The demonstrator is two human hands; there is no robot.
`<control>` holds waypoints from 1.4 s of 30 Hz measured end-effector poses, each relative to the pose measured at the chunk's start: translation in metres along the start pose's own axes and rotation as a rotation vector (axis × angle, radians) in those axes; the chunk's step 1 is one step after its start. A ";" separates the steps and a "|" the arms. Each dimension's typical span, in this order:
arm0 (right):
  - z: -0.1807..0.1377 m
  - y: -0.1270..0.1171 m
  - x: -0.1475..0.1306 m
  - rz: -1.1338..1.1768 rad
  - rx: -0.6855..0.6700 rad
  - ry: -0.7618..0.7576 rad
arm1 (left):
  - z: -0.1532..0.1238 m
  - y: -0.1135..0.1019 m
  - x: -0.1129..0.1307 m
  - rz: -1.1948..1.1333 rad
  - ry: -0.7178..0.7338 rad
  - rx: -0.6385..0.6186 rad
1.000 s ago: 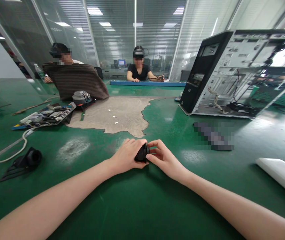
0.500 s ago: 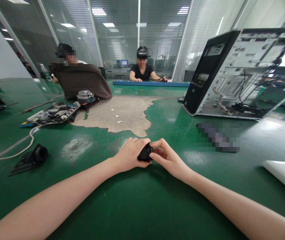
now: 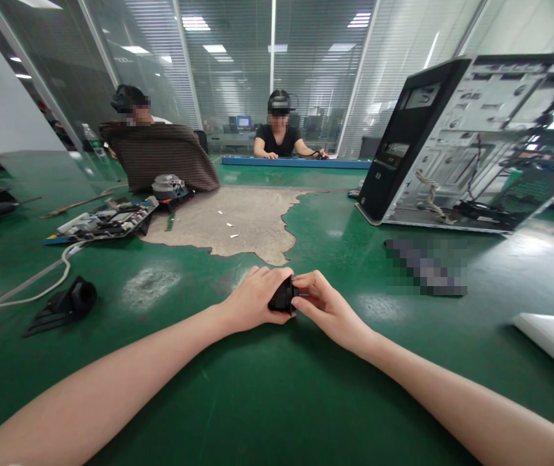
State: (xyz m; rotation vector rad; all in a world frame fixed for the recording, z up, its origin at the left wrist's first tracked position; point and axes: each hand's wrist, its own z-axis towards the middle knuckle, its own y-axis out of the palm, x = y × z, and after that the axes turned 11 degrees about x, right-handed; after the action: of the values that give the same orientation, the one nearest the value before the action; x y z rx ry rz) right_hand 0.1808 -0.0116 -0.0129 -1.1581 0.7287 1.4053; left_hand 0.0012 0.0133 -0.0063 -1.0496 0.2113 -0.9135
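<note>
My left hand [image 3: 255, 299] and my right hand [image 3: 324, 305] meet low over the green table [image 3: 277, 388], both closed round a small black part [image 3: 283, 296]. The left fingers wrap its left side. The right thumb and fingers pinch its right end. Most of the part is hidden by my fingers.
An open computer case [image 3: 456, 142] stands at the right, with a blurred dark object [image 3: 425, 266] in front of it. A white panel [image 3: 553, 340] lies at the right edge. A circuit board [image 3: 105, 220], a white cable [image 3: 39, 288] and a black fan part [image 3: 66, 303] lie at the left. Two people sit across the table.
My hands keep their grip on the black part and have hardly moved. The view has shifted slightly to the left.
</note>
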 end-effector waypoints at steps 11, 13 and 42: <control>-0.001 -0.002 0.000 0.097 -0.086 0.081 | 0.000 0.000 -0.001 -0.004 -0.009 -0.006; -0.001 -0.002 0.001 0.096 -0.082 0.074 | 0.000 0.001 -0.001 -0.001 -0.009 -0.006; 0.002 -0.001 0.002 -0.006 -0.008 0.048 | 0.001 0.002 -0.001 0.008 -0.009 0.000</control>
State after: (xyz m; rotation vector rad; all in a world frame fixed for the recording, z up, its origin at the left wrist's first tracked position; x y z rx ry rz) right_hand 0.1815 -0.0092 -0.0142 -1.2028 0.7533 1.3806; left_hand 0.0022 0.0153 -0.0074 -1.0521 0.2072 -0.9016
